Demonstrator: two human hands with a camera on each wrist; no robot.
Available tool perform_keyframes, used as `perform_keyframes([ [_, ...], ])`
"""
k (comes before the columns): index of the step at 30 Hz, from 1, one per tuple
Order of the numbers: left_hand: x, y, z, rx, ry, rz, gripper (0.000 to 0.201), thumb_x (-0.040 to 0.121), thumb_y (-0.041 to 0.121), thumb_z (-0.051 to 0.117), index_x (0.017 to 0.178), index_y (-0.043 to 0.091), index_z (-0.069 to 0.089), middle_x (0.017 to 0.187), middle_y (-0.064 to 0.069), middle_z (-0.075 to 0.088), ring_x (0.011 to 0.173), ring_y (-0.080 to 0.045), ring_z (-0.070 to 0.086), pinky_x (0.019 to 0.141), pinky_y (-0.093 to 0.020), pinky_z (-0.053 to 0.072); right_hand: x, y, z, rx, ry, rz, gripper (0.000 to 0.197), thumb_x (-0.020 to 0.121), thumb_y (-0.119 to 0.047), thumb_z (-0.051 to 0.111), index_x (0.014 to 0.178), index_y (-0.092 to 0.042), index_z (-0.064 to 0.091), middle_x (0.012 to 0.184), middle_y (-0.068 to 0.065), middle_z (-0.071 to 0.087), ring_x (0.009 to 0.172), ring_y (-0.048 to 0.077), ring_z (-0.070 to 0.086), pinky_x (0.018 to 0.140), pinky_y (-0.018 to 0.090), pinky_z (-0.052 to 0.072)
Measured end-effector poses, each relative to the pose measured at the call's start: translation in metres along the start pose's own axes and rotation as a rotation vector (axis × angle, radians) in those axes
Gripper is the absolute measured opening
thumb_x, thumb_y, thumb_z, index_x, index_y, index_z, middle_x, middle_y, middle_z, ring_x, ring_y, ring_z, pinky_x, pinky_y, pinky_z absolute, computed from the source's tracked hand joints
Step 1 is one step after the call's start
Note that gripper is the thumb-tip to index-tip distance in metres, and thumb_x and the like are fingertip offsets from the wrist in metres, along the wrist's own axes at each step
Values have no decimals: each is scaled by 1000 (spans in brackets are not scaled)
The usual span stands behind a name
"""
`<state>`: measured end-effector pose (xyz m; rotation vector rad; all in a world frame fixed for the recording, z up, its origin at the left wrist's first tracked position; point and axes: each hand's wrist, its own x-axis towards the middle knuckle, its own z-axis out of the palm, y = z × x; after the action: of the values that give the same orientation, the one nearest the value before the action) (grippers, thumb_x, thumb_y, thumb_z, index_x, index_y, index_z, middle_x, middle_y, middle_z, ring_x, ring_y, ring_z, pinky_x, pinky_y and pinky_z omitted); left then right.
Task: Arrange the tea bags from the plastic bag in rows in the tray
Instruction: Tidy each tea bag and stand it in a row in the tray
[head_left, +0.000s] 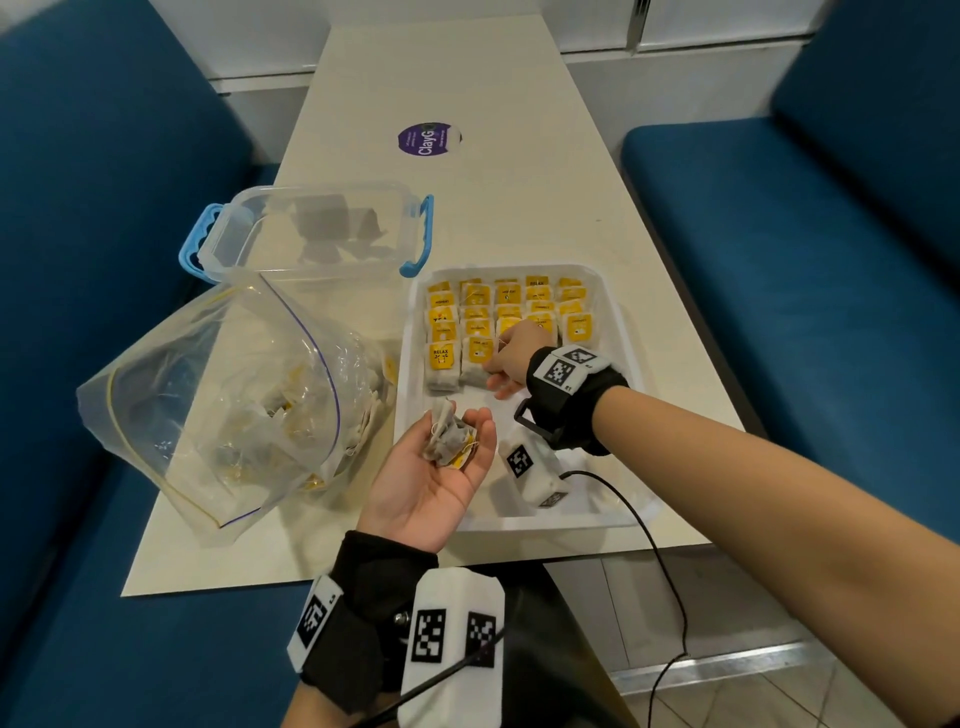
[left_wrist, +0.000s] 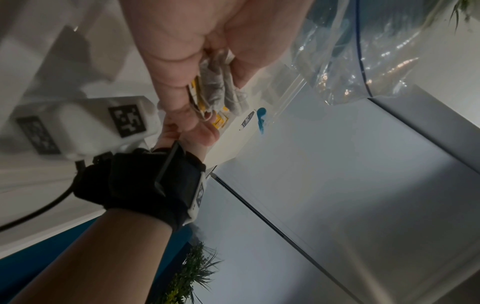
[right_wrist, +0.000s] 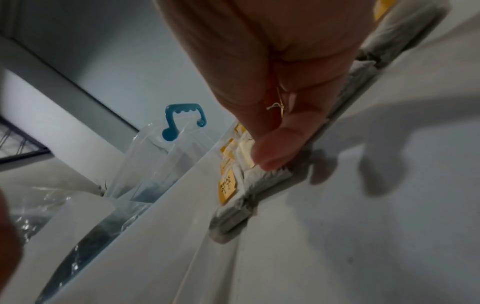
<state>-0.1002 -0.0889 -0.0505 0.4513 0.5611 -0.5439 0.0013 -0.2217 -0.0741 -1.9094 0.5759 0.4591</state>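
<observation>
The white tray (head_left: 561, 524) holds several rows of tea bags (head_left: 509, 306) with yellow tags. My right hand (head_left: 511, 358) reaches into the front row beside two bags lying there. It pinches a tea bag's string and tag, and its thumb (right_wrist: 275, 152) presses on that tea bag (right_wrist: 267, 176) against the tray floor (right_wrist: 363, 226). My left hand (head_left: 436, 483) lies palm up over the tray's near left corner, fingers curled round a small bunch of tea bags (head_left: 448, 439) (left_wrist: 218, 88). The plastic bag (head_left: 208, 395) lies open to the left with more tea bags inside.
A clear lidless container with blue handles (head_left: 311, 234) stands behind the plastic bag, close to the tray's far left corner. A purple round sticker (head_left: 428, 139) is on the far tabletop. Blue bench seats (head_left: 805, 260) flank the table. A black cable (head_left: 665, 571) hangs from my right wrist.
</observation>
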Motion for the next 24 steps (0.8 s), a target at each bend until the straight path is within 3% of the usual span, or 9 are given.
perform_keyframes([
  [1,0,0,0,1,-2,2,27,97,18,43,83,0,57,72,-17,63,62,-24,68,66,-35,58,-1,-2,0,-22,10,-4,7,87,4,57,88,1,51,66,15,56,51,24,54,51,36,53],
  [4,0,1,1,10,-2,8,27,97,18,44,83,0,58,72,-16,63,62,-24,68,66,-35,58,5,-2,0,-54,62,-38,31,84,6,61,69,-8,37,65,16,57,55,30,58,63,46,54],
  [6,0,2,1,15,-3,14,26,97,18,45,82,0,58,73,-16,62,62,-24,67,67,-35,57,7,-2,1,-77,61,-56,32,83,5,62,68,-9,38,66,16,59,58,33,60,62,45,55],
  [10,1,2,0,19,-9,13,27,97,19,44,83,0,58,74,-16,62,63,-23,67,67,-35,58,12,-1,2,-106,88,-85,27,86,4,58,70,-9,41,62,10,57,49,25,54,40,27,48],
  [14,0,2,-1,16,-7,10,27,97,19,44,84,0,58,75,-16,63,65,-23,67,65,-34,58,15,-3,4,-245,96,-114,32,84,-5,65,63,-9,40,68,13,59,65,30,63,61,38,56],
  [18,1,2,-1,15,-7,11,26,97,19,45,86,0,58,76,-16,62,65,-23,67,66,-34,58,21,-1,-1,-312,93,-170,30,85,-11,63,64,-15,42,70,5,58,60,18,63,43,20,51],
  [21,1,3,-1,14,-6,14,26,97,19,45,86,0,58,75,-17,62,64,-23,67,65,-35,58,22,-4,-1,-389,118,-164,33,85,-14,66,65,-10,39,77,12,61,72,25,65,66,34,57],
  [22,1,3,0,14,-6,15,26,97,19,45,86,0,58,74,-17,62,63,-23,67,65,-35,58,22,-5,0,-395,114,-155,34,85,-15,66,66,-10,39,77,13,61,69,25,64,67,35,56],
  [24,1,3,0,14,-8,17,26,96,19,45,85,0,58,74,-17,63,63,-23,67,65,-35,58,22,-5,-2,-390,94,-171,32,84,-15,67,65,-12,41,73,9,61,49,16,62,52,30,56],
])
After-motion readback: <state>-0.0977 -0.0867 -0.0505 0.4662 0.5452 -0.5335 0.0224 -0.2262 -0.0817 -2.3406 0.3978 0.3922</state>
